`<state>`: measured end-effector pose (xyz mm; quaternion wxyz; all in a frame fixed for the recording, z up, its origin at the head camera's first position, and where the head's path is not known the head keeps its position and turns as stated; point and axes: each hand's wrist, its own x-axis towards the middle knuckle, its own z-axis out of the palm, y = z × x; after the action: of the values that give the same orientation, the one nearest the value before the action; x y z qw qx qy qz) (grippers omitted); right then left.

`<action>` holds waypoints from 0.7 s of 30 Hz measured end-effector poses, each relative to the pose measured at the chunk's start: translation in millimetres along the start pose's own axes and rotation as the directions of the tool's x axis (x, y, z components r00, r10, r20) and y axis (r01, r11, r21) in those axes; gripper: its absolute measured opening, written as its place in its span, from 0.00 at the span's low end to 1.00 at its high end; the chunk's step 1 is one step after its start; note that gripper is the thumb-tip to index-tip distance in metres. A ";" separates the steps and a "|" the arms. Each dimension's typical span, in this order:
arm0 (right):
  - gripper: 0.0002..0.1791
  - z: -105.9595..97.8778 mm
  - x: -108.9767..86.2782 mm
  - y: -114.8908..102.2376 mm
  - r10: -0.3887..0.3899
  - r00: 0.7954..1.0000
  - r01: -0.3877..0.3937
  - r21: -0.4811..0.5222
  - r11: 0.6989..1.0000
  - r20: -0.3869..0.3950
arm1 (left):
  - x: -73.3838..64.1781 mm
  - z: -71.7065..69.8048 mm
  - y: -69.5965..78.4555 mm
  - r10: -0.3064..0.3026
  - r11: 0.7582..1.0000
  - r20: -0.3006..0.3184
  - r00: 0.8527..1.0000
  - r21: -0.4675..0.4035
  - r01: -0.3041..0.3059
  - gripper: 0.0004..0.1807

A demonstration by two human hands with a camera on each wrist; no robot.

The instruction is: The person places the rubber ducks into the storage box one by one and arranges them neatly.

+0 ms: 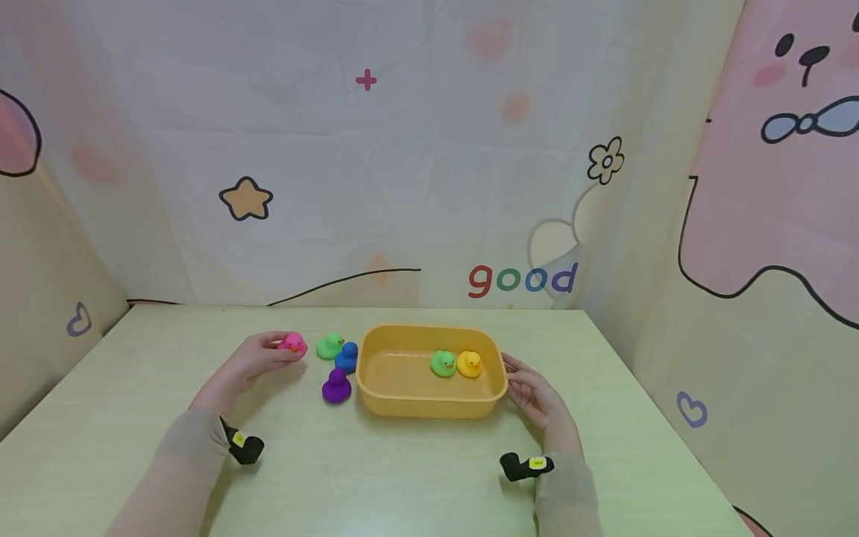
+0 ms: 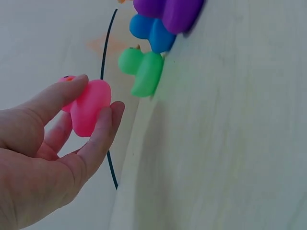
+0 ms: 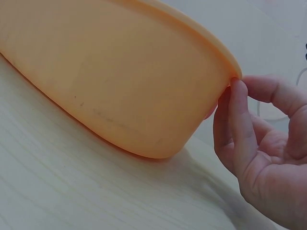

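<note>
My left hand pinches a pink rubber duck between thumb and fingers. In the left wrist view that pink duck is held up off the table. To its right stand a green rubber duck, a blue one and a purple one. Beside them is a yellow plastic basin, holding a green duck and a yellow duck. My right hand is at the basin's right end; in the right wrist view thumb and fingertips grip its rim.
The pale wooden table reaches back to a printed cloth backdrop. More printed cloth hangs along the right side. A black wrist camera sits at my left cuff, another wrist camera at my right.
</note>
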<state>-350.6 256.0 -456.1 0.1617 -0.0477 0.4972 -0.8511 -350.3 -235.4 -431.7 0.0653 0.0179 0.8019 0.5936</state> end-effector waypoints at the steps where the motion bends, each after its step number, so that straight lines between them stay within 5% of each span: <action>1: 0.21 0.5 0.1 0.2 0.002 1.000 -0.002 0.005 1.000 -0.008 | 0.1 1.7 1.1 -0.008 0.999 0.000 1.000 -0.032 0.008 0.37; 13: 0.20 0.9 1.7 0.2 0.013 0.999 -0.013 -0.009 1.000 -0.036 | -2.2 36.5 23.2 0.008 0.985 -0.026 1.000 -0.172 -0.013 0.36; 21: 0.20 -1.6 2.4 0.6 0.007 0.999 -0.007 -0.013 1.000 -0.033 | 5.6 65.3 44.0 -0.040 0.975 -0.048 0.998 -0.221 0.028 0.38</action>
<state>-353.1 256.4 -457.6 0.1562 -0.0330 0.5058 -0.8478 -349.8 -159.9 -408.8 0.0563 -0.0186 0.7326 0.6780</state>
